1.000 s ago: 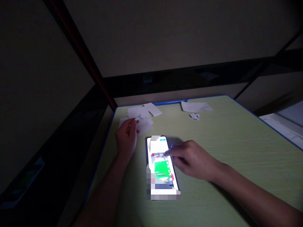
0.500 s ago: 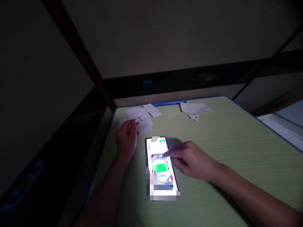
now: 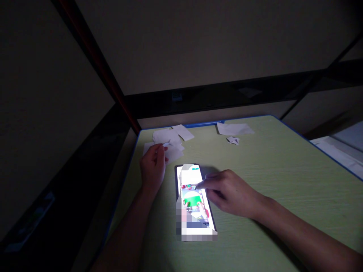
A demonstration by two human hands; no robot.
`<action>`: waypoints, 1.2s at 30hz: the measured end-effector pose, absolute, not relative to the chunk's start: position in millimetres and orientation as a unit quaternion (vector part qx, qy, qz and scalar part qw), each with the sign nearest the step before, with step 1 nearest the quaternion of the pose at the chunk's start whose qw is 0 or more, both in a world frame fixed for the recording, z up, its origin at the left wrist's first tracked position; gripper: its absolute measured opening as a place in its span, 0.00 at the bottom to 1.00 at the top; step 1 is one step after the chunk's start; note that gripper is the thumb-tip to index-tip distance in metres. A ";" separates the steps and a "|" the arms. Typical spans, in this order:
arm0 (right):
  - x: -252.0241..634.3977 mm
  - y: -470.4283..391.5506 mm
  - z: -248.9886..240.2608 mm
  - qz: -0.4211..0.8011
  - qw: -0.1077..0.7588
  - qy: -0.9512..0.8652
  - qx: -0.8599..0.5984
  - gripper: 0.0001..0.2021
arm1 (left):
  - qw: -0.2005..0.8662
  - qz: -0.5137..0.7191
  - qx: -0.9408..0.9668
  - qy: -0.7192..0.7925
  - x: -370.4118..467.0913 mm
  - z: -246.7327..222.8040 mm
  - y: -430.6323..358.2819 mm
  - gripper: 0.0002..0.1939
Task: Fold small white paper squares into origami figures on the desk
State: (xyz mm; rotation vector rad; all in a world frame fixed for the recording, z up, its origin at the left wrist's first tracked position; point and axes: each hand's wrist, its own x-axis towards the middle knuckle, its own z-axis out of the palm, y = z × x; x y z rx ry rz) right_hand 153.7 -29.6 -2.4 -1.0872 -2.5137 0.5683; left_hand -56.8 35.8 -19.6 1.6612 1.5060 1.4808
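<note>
Both forearms entering from the lower edge, the left nearly lengthwise, the right slanting in from the lower right corner. Nearest the viewer, a lit smartphone (image 3: 193,202), lying screen-up between the two forearms on the tabletop (image 3: 272,158), with a bright green patch at mid-screen and pixelated blocks over its lower end. To its right, the right hand (image 3: 224,190), back upward, with index finger extended to the right part of the screen, remaining fingers loosely bent, thumb lower and apart; nothing gripped; fingertip contact with the glass not discernible. Slightly farther off, the left hand (image 3: 153,164), bent inward at the fingers, thumb uppermost, over the near side of a pile of white paper sheets (image 3: 167,135); a pale paper edge visible at the fingertips, whether pinched or merely behind them impossible to tell. Beside the pile, a paper slip (image 3: 183,132); farther right, a small folded paper (image 3: 233,140) just in front of a larger creased sheet (image 3: 235,129). Pale green wood grain on the tabletop, with blue edging. Beyond, in dim light, a panelled wall (image 3: 212,45) with a dark glossy band (image 3: 221,94) and a reddish corner strip (image 3: 93,56).
</note>
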 end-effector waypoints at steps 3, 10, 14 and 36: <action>153.2 -29.4 -2.1 0.200 0.176 -0.886 -0.380 0.11 | 0.227 0.531 0.610 0.543 -57.2 -20.7 35.9 0.13; 153.3 -29.5 -3.9 0.214 0.204 -0.874 -0.386 0.12 | 0.206 0.526 0.621 0.544 -55.7 -18.7 35.7 0.13; 153.5 -27.2 -3.8 0.271 0.297 -0.799 -0.447 0.11 | 0.179 0.513 0.654 0.527 -48.0 -11.2 25.1 0.13; 143.1 -21.0 -1.9 0.425 0.472 -0.609 -0.475 0.09 | 0.169 0.410 0.791 0.422 -17.0 -5.1 -9.1 0.07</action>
